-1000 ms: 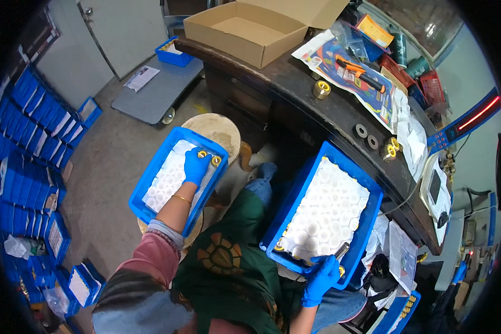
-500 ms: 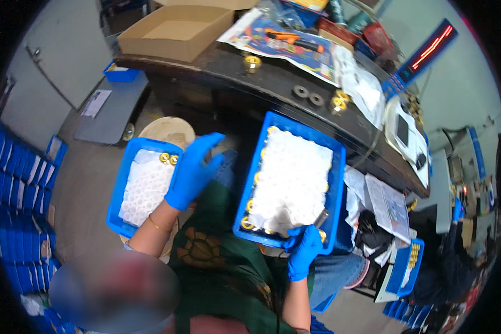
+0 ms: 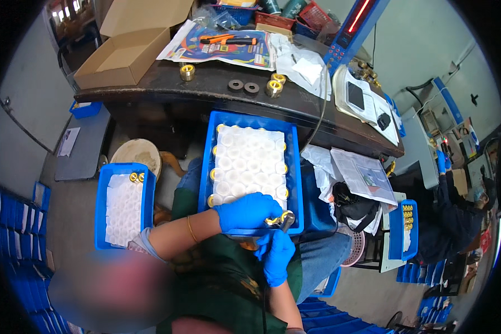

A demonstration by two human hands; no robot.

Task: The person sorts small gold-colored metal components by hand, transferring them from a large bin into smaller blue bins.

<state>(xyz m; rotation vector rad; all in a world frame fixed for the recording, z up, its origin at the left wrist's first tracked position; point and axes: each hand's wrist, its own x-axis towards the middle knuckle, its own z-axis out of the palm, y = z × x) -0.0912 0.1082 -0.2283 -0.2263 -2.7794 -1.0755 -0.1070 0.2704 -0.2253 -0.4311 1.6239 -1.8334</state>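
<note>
My left hand (image 3: 247, 213), in a blue glove, reaches over the near edge of a large blue tray (image 3: 296, 183). Its fingers are closed at a small brass ring (image 3: 270, 221). Just beside it, my blue-gloved right hand (image 3: 276, 256) grips a grey cylindrical probe (image 3: 288, 221), whose tip is close to the brass ring fittings at the tray's near right corner. White sheeting (image 3: 250, 161) covers most of the tray, with round shapes showing through and brass rings peeping out along its sides. My left fingertips are partly hidden.
A smaller blue tray (image 3: 148, 206) stands left, on a round stool (image 3: 142, 153). On the dark desk (image 3: 206, 92) are a cardboard box (image 3: 122, 58), brass rings (image 3: 187, 72), grey washers (image 3: 236, 85) and a blue gauge column (image 3: 350, 36). Another person (image 3: 451, 222) works far right.
My left hand has moved right, from beside the smaller tray to the large tray's near edge, and its fingers have closed. My right hand still holds the probe. The view has turned.
</note>
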